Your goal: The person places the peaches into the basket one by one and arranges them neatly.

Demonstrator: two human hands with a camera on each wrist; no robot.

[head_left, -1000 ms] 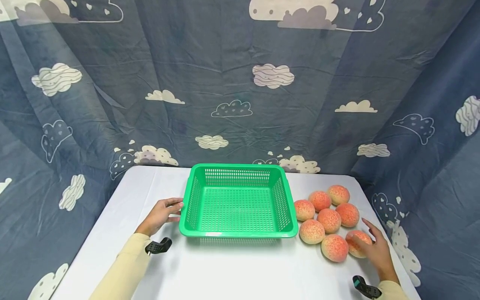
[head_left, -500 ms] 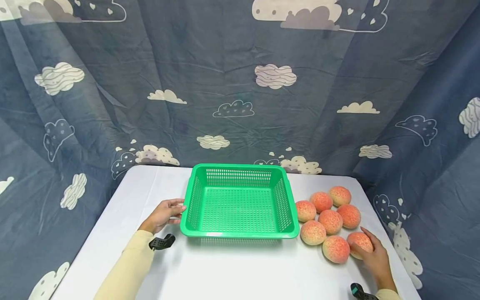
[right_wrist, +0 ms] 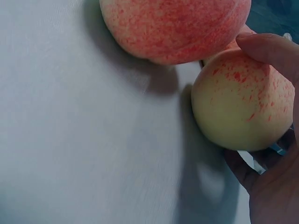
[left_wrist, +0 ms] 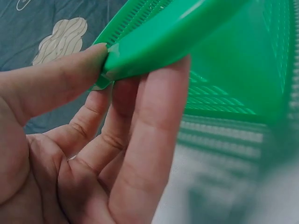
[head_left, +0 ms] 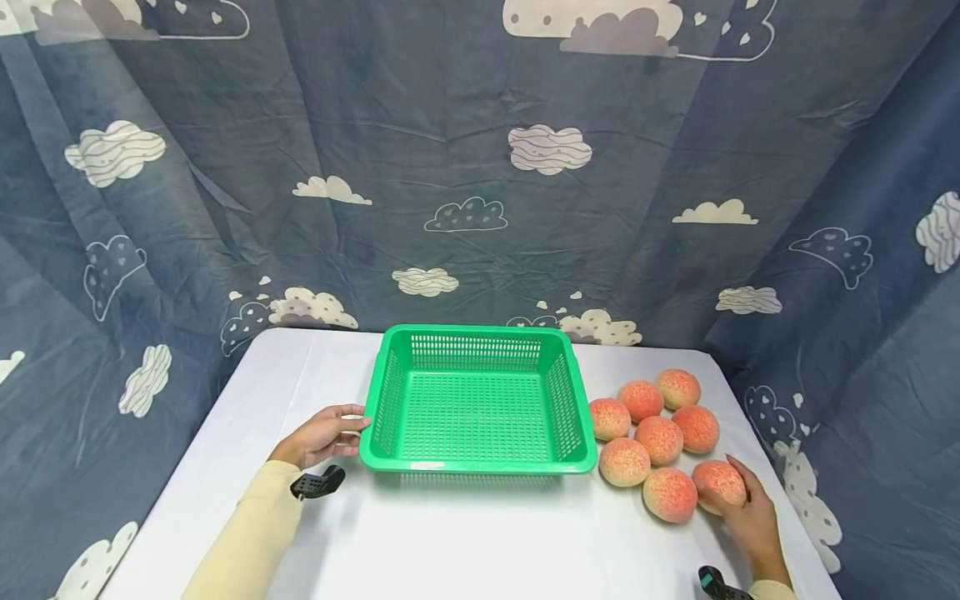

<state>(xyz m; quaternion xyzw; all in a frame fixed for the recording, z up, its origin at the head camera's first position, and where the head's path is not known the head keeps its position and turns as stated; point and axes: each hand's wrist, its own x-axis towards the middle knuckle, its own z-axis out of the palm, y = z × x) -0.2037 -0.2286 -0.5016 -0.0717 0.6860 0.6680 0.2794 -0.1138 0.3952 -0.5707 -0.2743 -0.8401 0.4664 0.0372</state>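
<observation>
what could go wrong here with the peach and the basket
The right hand has its grip on the nearest peach, which lies right beside another peach; lifting it may set that one rolling. The left hand only pinches the green basket rim, so the basket might slide or tip.

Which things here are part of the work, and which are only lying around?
In the work:
- green basket, its rim pinched by the left hand
- peach gripped by the right hand
- six other peaches beside the basket

Only there:
- white table
- cloud-print curtain
</observation>
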